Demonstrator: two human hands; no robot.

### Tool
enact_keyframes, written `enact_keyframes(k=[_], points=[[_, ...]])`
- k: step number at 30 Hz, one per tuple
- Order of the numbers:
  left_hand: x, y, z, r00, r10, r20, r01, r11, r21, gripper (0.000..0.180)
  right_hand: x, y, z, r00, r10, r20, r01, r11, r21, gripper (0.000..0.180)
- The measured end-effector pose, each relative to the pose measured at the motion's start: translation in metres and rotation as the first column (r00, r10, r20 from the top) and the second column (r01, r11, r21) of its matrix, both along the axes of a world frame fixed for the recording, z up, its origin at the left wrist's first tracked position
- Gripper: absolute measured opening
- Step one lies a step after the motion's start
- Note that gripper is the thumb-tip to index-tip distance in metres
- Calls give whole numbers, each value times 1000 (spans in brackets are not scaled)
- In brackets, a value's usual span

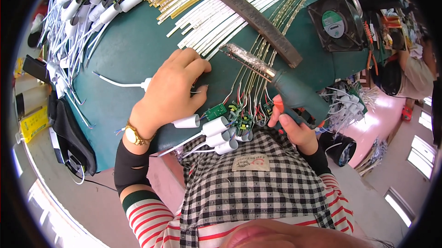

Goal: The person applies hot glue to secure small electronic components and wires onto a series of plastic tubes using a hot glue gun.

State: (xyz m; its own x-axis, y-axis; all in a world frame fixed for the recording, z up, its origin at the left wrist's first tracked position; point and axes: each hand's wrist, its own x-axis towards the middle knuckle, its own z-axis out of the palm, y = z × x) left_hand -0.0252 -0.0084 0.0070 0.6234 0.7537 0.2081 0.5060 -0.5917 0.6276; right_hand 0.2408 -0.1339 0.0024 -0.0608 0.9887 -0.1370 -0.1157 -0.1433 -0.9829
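Note:
My right hand (294, 127) is wrapped round the grip of a dark green soldering gun (299, 94) with red on its trigger. The gun's long metal barrel slants up and left, ending above the light strips. Palm down over the green table, my left hand (177, 84) has its fingers curled at the near ends of the white strips (209, 31). A thin wire shows by the thumb; what the fingertips pinch is hidden. From behind this hand a white tube (146, 84) with a cable sticks out. Green circuit boards (215, 112) and white tubes (215, 127) lie below, near my apron.
A dark bar (260, 25) lies across the strips. At the right stands a black fan (335, 23). White tubes with cables (71, 8) are heaped at the far left, and more parts (350, 105) at the right edge. Another person (414, 75) sits at far right.

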Motion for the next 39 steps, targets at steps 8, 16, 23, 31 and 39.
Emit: enact_keyframes(k=[8, 16, 23, 31, 39], points=[[-7, 5, -11, 990, -30, 134, 45, 993, -109, 16, 8, -7, -6, 876, 141, 461, -200, 976, 81, 28], [-2, 2, -13, 998, -41, 38, 38, 997, 67, 13, 0, -7, -5, 928, 11, 372, -32, 998, 52, 14], [-17, 12, 1, 967, -238, 94, 249, 960, -128, 12, -1, 0, 6, 895, 159, 417, -222, 969, 106, 34], [-10, 6, -1, 994, -61, 89, 78, 977, -200, 7, -10, 7, 22, 932, 9, 362, -28, 999, 45, 12], [8, -7, -17, 943, 327, 59, -327, 945, -16, 7, -11, 16, 32, 809, 33, 587, -248, 924, 290, 15]])
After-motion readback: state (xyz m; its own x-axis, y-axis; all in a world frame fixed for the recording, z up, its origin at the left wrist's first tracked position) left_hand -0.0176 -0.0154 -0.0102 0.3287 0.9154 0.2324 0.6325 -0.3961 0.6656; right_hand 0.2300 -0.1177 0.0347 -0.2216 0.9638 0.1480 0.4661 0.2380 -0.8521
